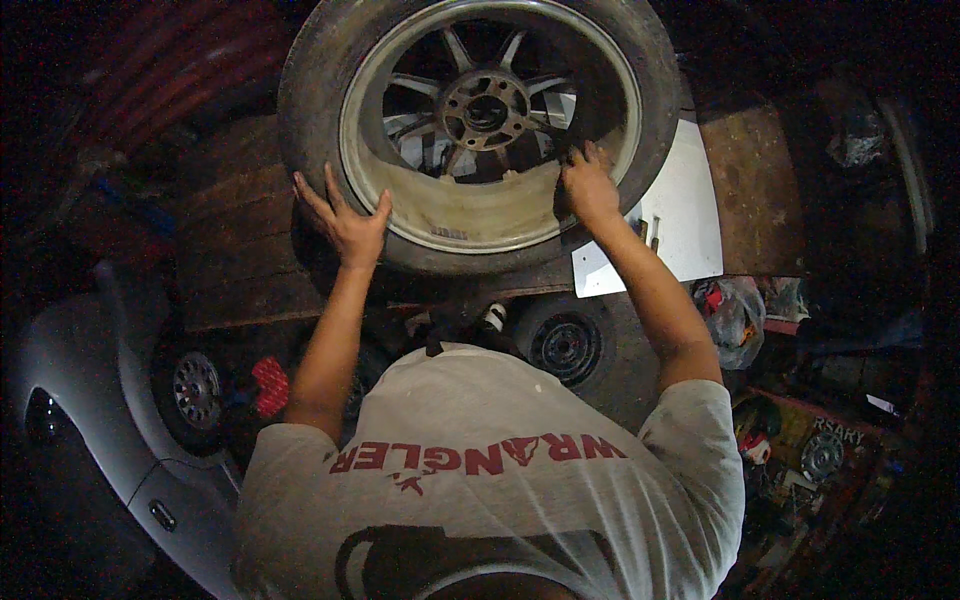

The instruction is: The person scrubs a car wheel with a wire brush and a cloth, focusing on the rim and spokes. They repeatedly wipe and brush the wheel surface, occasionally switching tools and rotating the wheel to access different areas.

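A car wheel (pixel 487 108), its black tyre (pixel 312 110) mounted on a worn alloy rim, leans or lies before me with the hollow side of the rim toward me. My left hand (pixel 348 220) rests on the tyre's near left part, fingers spread and thumb against the rim's edge. Over the near right lip of the rim reaches my right hand (pixel 590 185), with its fingers curled together inside the barrel. Whatever those fingers pinch, if anything, is hidden. A dark patch shows on the barrel beside that hand.
Under the wheel is a wooden bench (pixel 235 220) with a white sheet (pixel 690 200) at its right. Another wheel (pixel 565 345) lies below the bench. A silver car (pixel 110 400) stands at left. A plastic bag (pixel 738 320) and cluttered parts (pixel 820 455) are at right.
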Demonstrator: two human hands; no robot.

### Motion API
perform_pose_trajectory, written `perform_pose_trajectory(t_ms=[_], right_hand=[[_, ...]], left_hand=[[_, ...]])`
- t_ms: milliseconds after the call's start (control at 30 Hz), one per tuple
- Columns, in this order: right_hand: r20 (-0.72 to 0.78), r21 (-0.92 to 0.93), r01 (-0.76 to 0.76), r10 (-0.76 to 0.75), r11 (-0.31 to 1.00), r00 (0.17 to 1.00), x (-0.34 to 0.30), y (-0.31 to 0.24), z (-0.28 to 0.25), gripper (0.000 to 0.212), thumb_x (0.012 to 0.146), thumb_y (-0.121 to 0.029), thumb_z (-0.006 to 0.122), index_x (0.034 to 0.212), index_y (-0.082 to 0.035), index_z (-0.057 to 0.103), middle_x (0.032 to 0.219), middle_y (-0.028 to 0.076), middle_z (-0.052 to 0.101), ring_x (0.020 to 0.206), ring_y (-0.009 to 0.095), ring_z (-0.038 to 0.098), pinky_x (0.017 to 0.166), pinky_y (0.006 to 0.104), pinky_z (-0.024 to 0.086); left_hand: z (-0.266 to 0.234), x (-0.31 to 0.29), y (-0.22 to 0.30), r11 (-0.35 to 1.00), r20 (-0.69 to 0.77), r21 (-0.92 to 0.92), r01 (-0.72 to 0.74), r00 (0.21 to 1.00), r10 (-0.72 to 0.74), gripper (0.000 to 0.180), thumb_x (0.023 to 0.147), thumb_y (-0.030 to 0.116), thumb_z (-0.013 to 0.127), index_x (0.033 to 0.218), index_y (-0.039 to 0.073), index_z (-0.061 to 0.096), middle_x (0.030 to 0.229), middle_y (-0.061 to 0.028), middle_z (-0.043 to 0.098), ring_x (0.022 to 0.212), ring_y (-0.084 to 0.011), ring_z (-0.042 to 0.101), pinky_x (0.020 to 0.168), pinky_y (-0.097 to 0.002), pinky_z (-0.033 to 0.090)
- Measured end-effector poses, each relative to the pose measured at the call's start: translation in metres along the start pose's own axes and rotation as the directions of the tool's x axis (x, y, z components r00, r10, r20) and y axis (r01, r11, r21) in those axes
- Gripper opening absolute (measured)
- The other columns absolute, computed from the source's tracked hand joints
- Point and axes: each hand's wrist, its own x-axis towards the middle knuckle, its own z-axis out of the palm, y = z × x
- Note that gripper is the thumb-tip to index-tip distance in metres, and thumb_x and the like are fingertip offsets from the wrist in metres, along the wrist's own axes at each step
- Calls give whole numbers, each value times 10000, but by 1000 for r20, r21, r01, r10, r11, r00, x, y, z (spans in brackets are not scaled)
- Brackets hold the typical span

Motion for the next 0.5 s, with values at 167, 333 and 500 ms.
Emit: perform_pose_trajectory(t_ms=[167, 333, 500], right_hand=[[189, -78, -29, 43, 997, 981, -13, -30, 15, 309, 763, -97, 608, 1063, -72, 676, 1254, 119, 577, 1137, 376, 524, 998, 465, 417], [118, 684, -187, 146, 705, 982, -32, -121, 40, 321, 695, -33, 644, 1014, -25, 681, 1142, 184, 618, 1070, 373, 560, 938, 444, 462], [-43, 751, -60, 140, 657, 989, -36, -153, 29, 220, 738, -46, 608, 941, -20, 691, 1081, 196, 628, 1044, 389, 573, 905, 475, 477]], left_hand=[[3, -2, 0, 1000, -5, 6, 20, 1000, -20, 994, 673, 389, 813, 1475, 140, 282, 1530, -281, 91, 1407, -482, 119, 1113, -604, 174], [2, -3, 0, 999, -1, 9, 36, 999, -36, 977, 674, 387, 813, 1469, 142, 300, 1531, -277, 94, 1409, -477, 117, 1119, -597, 163], [4, -3, -3, 999, 6, -13, 45, 999, -45, 983, 676, 401, 809, 1473, 146, 293, 1530, -280, 95, 1411, -473, 115, 1120, -595, 161]])
